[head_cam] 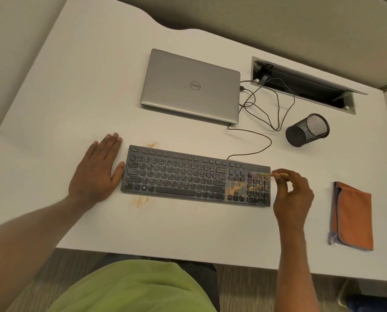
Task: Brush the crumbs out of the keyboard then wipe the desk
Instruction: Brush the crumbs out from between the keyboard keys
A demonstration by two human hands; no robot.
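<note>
A black keyboard (188, 176) lies across the middle of the white desk (75, 97). Orange crumbs (235, 189) sit on its right keys and number pad. More crumbs lie on the desk behind its left end (152, 144) and in front of it (140, 201). My right hand (292, 194) pinches a small wooden-handled brush (263, 174), its blurred bristles over the number pad's top. My left hand (97, 167) lies flat on the desk, thumb against the keyboard's left edge. A folded orange cloth (352, 215) lies at the right.
A closed silver laptop (191, 86) sits behind the keyboard, with black cables (266, 109) running to an open cable tray (300, 84). A black mesh pen cup (308, 129) lies tipped on its side at the back right. The desk's front edge is close to my body.
</note>
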